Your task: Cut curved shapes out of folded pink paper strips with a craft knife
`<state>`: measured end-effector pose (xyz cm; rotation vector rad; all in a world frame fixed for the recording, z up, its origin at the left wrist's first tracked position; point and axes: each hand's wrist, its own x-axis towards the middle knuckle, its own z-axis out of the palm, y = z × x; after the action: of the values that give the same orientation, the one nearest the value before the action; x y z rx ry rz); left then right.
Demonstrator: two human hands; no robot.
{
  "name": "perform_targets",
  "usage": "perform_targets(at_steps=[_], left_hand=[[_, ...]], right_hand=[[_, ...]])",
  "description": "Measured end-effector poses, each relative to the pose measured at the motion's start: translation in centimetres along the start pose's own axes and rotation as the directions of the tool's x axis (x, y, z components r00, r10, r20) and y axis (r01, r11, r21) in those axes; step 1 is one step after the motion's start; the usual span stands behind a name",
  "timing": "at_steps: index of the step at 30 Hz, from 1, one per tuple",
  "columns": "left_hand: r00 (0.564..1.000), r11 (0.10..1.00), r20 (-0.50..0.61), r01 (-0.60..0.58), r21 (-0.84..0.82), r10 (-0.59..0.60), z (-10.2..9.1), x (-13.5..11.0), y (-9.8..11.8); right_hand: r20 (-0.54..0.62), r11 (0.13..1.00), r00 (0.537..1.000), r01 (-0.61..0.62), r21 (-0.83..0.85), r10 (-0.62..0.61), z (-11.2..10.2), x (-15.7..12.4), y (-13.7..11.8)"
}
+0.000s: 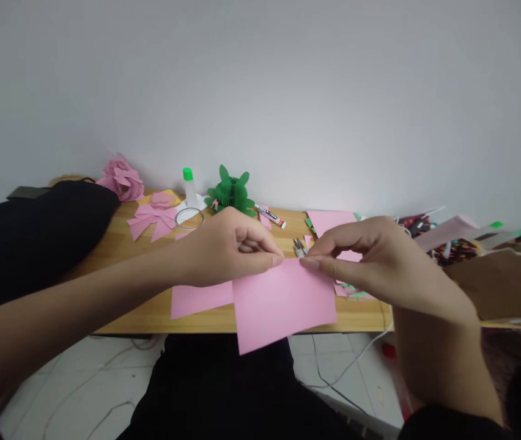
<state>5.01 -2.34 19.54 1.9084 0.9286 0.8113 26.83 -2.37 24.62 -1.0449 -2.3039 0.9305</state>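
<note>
A sheet of pink paper (283,305) hangs from both hands over the front edge of the table. My left hand (230,250) pinches its top edge between thumb and fingertips. A short way to the right, my right hand (365,256) pinches the same edge. Beneath and to the left, a second pink sheet (200,299) lies on the wood, partly covered. Just behind the pinched edge are the tips of small snips (299,247), their lower part hidden by the paper and fingers.
Along the wall stand a pink paper flower (120,178), a glue stick (189,188) and a green folded-paper piece (232,192). A glue tube (270,216) lies right of them. A pink paper bow (153,221) lies left, near black cloth (40,232). Brown cardboard (501,284) sits right.
</note>
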Motion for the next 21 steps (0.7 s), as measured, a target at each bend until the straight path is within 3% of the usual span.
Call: perform_targets(at_steps=[5,9,13,16,21], left_hand=[[0.999,0.998,0.028,0.038,0.042,-0.039,-0.9,-1.3,-0.1],[0.998,0.995,0.043,0.056,-0.087,-0.053,-2.4,-2.6,-0.5],[0.997,0.994,-0.058,0.051,-0.093,-0.056,-3.3,-2.9,-0.5],[0.994,0.997,-0.101,0.042,-0.064,-0.048,-2.3,-2.0,0.1],[0.997,0.998,0.06,-0.048,-0.027,0.05,0.6,-0.4,1.0]], right_hand=[[0.019,0.998,0.998,-0.063,-0.019,0.063,-1.1,-0.9,0.3],[0.0,0.994,0.994,-0.107,-0.023,0.107,-2.1,-1.6,0.9],[-0.03,0.99,0.99,-0.141,-0.002,0.141,-2.2,-1.7,1.1],[0.025,0.995,0.996,-0.092,0.032,0.091,-1.4,-0.9,0.7],[0.089,0.998,0.996,-0.03,0.053,0.025,0.0,0.3,0.0]])
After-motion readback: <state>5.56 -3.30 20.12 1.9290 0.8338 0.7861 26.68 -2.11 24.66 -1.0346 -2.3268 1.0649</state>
